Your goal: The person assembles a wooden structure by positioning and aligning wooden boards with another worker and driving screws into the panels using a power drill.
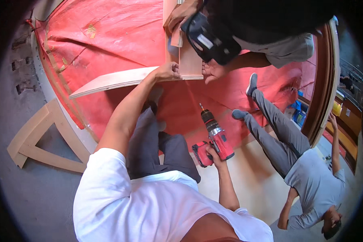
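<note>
My right hand (216,156) is wrapped round the grip of a red and black cordless drill (221,144). A bit (201,106) in its chuck points up and away from me, apart from the wood. Ahead, my left hand (167,71) grips the edge of a pale plywood panel (113,79), where it meets another plywood board (191,60) at a corner. A co-worker leans in from the far side. One of their hands (214,71) is by the board's right end, and the other (183,15) rests on the wood farther up.
Red sheeting (109,34) covers much of the floor, with wrinkles and folds. A triangular wooden frame (32,152) lies at the left. Another person (316,173) in grey stands at the right, beside a large curved wooden structure (326,80).
</note>
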The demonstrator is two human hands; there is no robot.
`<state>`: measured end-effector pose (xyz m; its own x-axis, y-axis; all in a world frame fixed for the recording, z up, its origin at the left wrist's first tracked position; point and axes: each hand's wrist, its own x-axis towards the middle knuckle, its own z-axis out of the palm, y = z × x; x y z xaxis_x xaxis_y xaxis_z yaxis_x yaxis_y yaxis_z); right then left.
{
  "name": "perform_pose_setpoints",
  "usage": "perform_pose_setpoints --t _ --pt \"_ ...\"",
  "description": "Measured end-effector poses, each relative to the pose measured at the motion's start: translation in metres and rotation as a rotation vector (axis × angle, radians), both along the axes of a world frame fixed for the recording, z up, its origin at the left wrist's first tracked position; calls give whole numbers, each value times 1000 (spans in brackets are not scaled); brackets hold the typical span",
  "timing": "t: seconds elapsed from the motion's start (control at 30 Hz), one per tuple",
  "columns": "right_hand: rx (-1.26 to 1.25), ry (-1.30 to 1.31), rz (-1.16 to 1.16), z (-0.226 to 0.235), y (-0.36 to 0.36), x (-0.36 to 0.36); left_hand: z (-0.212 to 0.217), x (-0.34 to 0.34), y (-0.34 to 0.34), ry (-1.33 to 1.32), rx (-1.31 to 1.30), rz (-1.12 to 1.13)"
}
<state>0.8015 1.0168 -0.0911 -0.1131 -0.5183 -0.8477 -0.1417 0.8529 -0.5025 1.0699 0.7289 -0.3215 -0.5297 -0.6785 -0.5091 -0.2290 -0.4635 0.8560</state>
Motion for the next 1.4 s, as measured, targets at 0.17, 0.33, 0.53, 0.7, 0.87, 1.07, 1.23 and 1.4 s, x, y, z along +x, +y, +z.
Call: perform_pose_setpoints --t 0.17,0.33,0.53,0.7,0.87,1.07,1.23,1.4 --pt "19 255 252 -4 18 -28 22 -1 -7 145 149 7" --pt "-77 238 131 16 -3 -2 33 4 -10 107 47 52" --pt "146 125 28 14 6 -16 41 2 -26 8 116 -137" --pt "126 136 -20 20 11 -24 30 4 -22 -157 100 -190" --pt "-63 238 -11 10 36 -33 28 -4 -18 -145 61 -210" --pt "-13 150 -70 -19 55 -55 16 12 -19 -279 161 -295" --pt "159 276 -24 -46 95 -98 59 -40 20 -735 -467 -99" --pt "36 414 -102 -58 107 -102 104 -55 82 -886 -785 -55"
